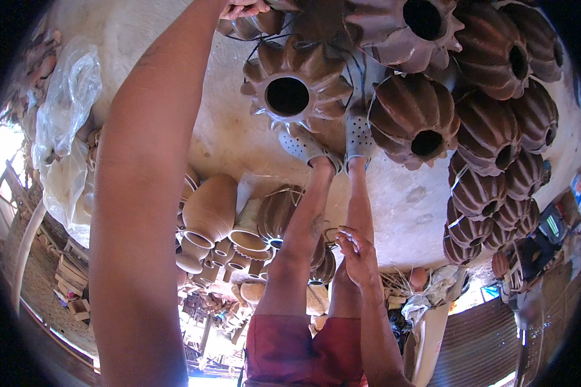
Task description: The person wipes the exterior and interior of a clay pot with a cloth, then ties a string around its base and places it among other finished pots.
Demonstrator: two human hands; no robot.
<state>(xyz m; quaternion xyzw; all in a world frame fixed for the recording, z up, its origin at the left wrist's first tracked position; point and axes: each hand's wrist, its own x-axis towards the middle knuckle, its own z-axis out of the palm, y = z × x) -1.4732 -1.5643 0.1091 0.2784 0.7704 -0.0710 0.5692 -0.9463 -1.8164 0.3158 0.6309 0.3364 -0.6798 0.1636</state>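
My left arm stretches up to the top edge, where my left hand (244, 9) is partly cut off, its visible fingers bent together. Just below those fingers is a ribbed brown clay pot (255, 26); whether they grip it is hidden. A fluted clay pot (329, 77) with a dark round mouth stands in front of my feet. My right hand (357, 257) hangs by my right knee, with fingers loosely bent and apart, holding nothing.
Many ribbed clay pots (487, 132) crowd the right side, some tied with pale strands. Smooth tan clay jars (210, 209) lie grouped beside my legs at the left. Clear plastic sheeting (68, 122) hangs at far left. My grey clogs (301, 147) stand on the pale floor (407, 213).
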